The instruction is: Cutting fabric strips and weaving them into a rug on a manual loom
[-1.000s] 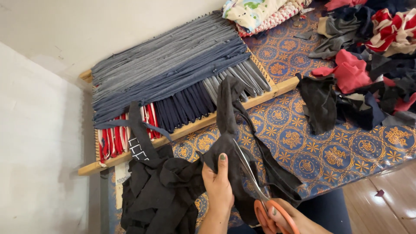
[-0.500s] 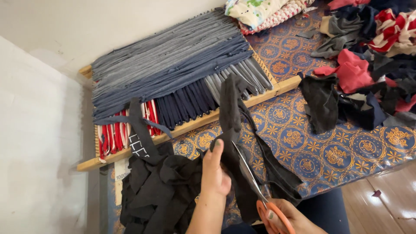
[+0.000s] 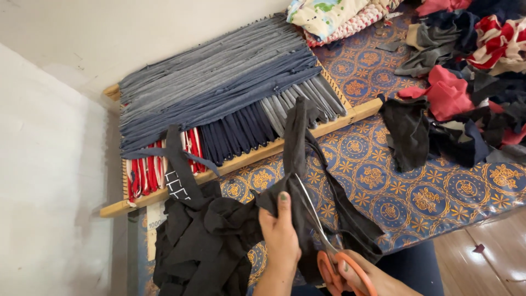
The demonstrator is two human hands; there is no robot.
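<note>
A: how many things in play?
B: one scissors [image 3: 329,241], one black cloth [image 3: 298,164] above the mat.
A: grips?
B: left hand [image 3: 280,233] pinches the cloth shut; right hand [image 3: 364,277] closed through the orange handles.

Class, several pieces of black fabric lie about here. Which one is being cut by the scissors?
The long black fabric strip held up by the left hand; orange-handled scissors in the right hand run along it. The other pieces lie loose in heaps.
</note>
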